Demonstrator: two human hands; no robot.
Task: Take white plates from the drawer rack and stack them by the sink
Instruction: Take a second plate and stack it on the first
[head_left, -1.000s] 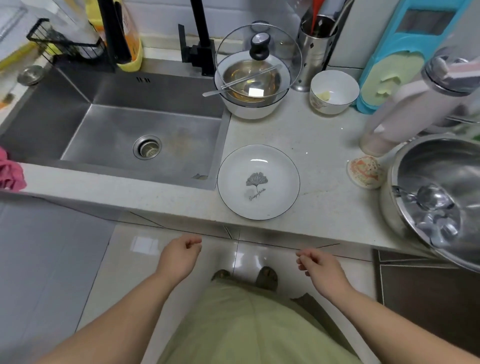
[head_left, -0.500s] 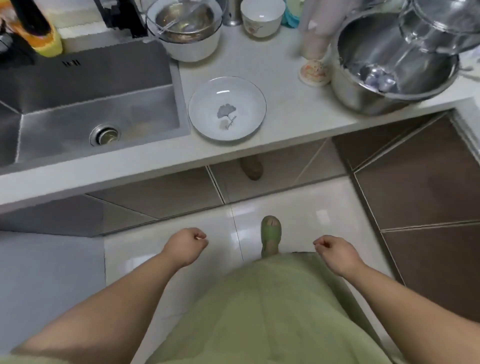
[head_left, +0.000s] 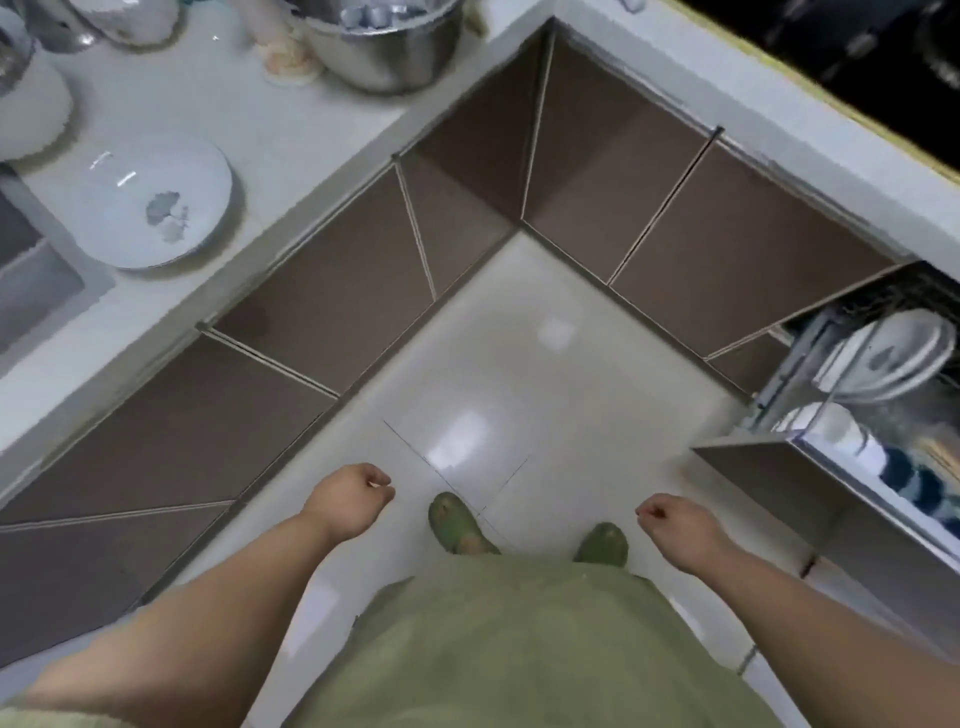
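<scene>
One white plate (head_left: 156, 208) with a grey leaf print lies on the pale counter (head_left: 291, 140) at the upper left, beside the steel sink (head_left: 31, 280). At the right edge a pulled-out drawer rack (head_left: 810, 364) holds upright white plates (head_left: 893, 353) and white bowls (head_left: 826, 426). My left hand (head_left: 348, 499) and my right hand (head_left: 675, 525) hang low over the floor, both loosely curled with nothing in them. The right hand is nearer the drawer, still well short of it.
Brown cabinet doors (head_left: 332, 291) run under the L-shaped counter and meet in a corner. A large steel bowl (head_left: 384, 47) and a white pot (head_left: 31, 109) stand on the counter. The drawer's front panel (head_left: 810, 493) juts over the glossy tiled floor (head_left: 519, 374).
The view has swung right, away from the sink and plate toward the cabinet corner; the open drawer rack has come into sight. Both hands stay curled and low.
</scene>
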